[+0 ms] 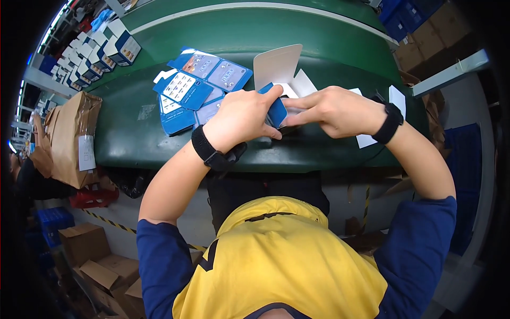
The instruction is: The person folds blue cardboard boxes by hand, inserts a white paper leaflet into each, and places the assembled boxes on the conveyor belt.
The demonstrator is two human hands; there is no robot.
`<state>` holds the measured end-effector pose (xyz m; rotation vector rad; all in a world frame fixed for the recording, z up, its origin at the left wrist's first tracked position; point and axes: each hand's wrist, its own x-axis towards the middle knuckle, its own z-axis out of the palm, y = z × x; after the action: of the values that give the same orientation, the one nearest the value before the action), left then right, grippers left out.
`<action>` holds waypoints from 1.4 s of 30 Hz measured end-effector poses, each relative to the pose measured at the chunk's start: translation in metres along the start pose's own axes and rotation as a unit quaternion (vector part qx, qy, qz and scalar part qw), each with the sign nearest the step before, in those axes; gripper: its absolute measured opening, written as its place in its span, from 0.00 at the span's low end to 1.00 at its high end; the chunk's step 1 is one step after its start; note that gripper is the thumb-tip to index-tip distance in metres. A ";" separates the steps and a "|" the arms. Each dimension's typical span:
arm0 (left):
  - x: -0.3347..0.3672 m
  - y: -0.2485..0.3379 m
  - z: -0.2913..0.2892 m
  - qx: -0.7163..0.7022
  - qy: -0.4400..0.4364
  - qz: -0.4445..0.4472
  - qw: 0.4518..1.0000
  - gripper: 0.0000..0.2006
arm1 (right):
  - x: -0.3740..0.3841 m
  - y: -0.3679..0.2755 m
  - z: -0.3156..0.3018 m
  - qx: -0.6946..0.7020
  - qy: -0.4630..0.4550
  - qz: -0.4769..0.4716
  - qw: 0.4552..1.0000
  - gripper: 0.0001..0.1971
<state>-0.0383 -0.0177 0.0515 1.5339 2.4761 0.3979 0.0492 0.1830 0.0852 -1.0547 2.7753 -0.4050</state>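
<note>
My left hand (241, 118) is closed around a small blue carton (277, 112) near the front edge of the green work surface (127, 127). The carton's white inner flaps (277, 65) stand up and spread on its far side. My right hand (334, 110) comes in from the right, two fingers reaching to the carton's opening and the others curled. Its fingertips are hidden there, and what they pinch, if anything, does not show. Just left of my left hand lie several flattened blue printed cartons (196, 87), overlapping in a loose pile.
Rows of formed blue-and-white boxes (123, 49) stand at the far left. A brown paper sack (74, 138) is at the table's left end. White paper pieces (397, 100) lie beyond my right wrist. Cardboard boxes (85, 243) sit on the floor at lower left; a metal rail (451, 72) is at right.
</note>
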 end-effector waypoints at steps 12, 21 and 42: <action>0.011 0.003 -0.012 0.045 -0.040 0.044 0.997 0.32 | 0.041 0.016 -0.017 0.111 -0.140 0.206 0.962 0.14; 0.005 0.010 -0.010 0.058 -0.015 0.036 0.998 0.31 | 0.044 -0.006 -0.024 0.045 -0.260 0.157 0.952 0.15; -0.006 -0.024 0.049 -0.259 0.173 -0.057 0.949 0.60 | 0.054 0.001 0.006 0.010 -0.172 0.093 0.981 0.17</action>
<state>-0.0404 -0.0277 -0.0026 1.1733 2.3954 1.2722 0.0096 0.1463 0.0765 -0.7655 2.5222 -0.2018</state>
